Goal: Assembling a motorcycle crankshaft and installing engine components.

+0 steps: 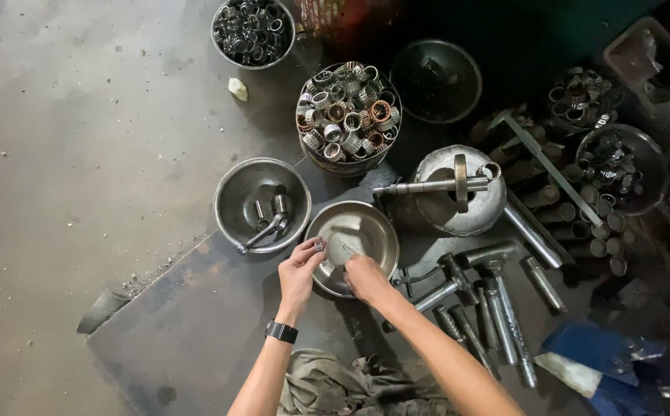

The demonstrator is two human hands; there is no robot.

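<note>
My left hand (299, 271) pinches a small metal bearing ring (319, 246) between thumb and fingers, just over the left rim of a shallow steel bowl (370, 225). My right hand (365, 277) rests at the bowl's near rim with its fingers curled inward; what it holds, if anything, is hidden. A black watch sits on my left wrist. Both hands are close together above the bowl.
A steel bowl (236, 202) with a few pins and a handle lies to the left. A bucket of cage bearings (348, 115) stands behind, with another (252, 31) farther back. Metal shafts (497, 308) lie at right, a round block with a shaft (458, 189) behind, a rag (350, 381) near me.
</note>
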